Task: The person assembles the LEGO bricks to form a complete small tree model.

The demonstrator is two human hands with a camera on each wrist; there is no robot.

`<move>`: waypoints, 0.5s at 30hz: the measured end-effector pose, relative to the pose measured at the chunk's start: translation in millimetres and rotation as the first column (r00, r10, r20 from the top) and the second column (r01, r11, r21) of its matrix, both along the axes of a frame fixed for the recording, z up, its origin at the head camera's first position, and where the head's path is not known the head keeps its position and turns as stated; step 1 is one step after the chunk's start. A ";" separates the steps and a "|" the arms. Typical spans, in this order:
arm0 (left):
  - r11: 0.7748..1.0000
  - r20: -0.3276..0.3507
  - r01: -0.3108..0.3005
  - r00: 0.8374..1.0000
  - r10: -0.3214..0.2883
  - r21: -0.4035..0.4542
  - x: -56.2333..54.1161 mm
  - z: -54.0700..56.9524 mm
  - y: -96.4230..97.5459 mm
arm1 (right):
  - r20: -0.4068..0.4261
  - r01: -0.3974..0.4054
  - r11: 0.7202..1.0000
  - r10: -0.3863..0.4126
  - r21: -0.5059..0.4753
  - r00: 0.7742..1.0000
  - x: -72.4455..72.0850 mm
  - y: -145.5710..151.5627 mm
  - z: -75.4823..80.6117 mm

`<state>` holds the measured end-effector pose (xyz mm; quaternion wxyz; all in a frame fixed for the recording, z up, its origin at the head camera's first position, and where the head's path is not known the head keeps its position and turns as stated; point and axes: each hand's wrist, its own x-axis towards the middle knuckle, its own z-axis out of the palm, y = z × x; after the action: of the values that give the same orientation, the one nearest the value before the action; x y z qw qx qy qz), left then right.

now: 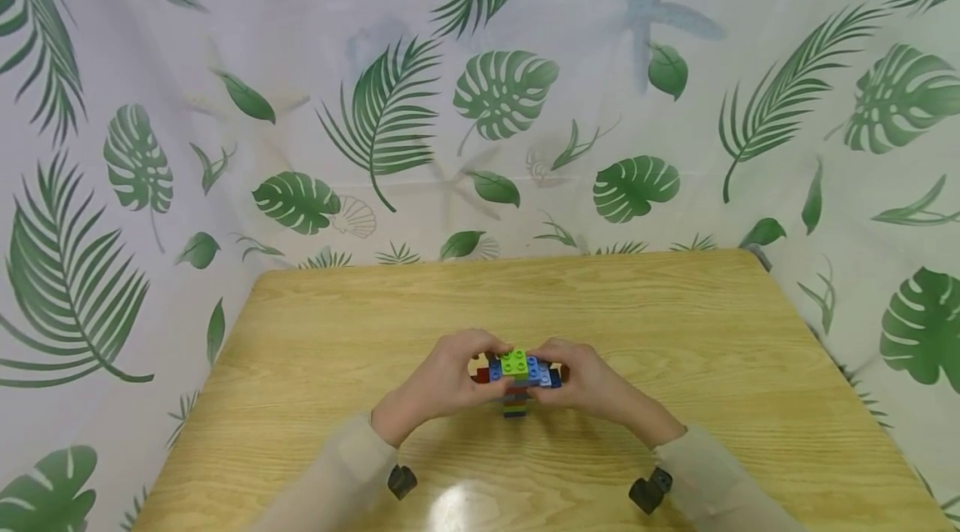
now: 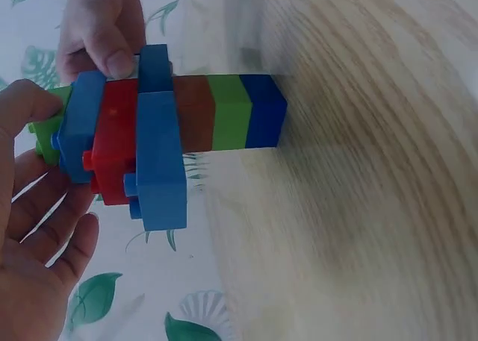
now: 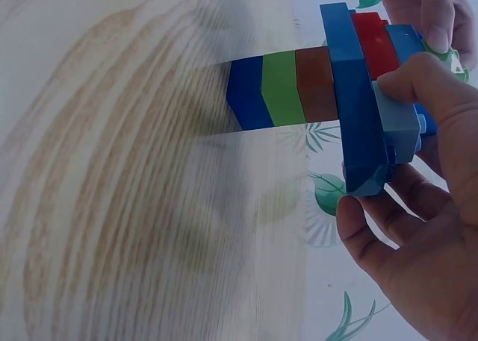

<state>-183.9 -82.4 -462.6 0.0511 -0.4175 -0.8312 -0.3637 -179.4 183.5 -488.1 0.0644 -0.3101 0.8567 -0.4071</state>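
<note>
Above the wooden table (image 1: 675,307), left hand (image 1: 442,382) and right hand (image 1: 588,382), fingers curled, each grip the brick stack (image 1: 517,373).

Left hand (image 2: 37,244) pinching brick stack (image 2: 160,128), table (image 2: 358,207)

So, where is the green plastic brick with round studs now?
In the head view the green plastic brick sits on top of the multicoloured brick stack, between the left hand and right hand, above the wooden table.

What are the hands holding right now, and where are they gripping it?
Both hands, left hand and right hand, hold one toy brick stack, pinching its wide upper layers from opposite ends.
</note>
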 end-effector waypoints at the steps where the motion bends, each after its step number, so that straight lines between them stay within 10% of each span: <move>1: 1.000 0.005 -0.007 1.000 0.007 0.010 1.0 -2.3 -0.6 | 0.002 0.000 1.000 0.000 0.001 1.000 0.3 -0.3 0.1; 15: 0.993 0.270 -0.115 0.955 0.122 -0.042 7.7 -35.7 -16.7 | 0.054 0.046 0.999 -0.045 -0.011 0.998 1.1 -0.8 -0.5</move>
<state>-176.2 -99.1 -498.3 -0.0472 -0.3136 -0.8583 -0.4033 -178.3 182.7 -488.6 0.0762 -0.2800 0.8589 -0.4221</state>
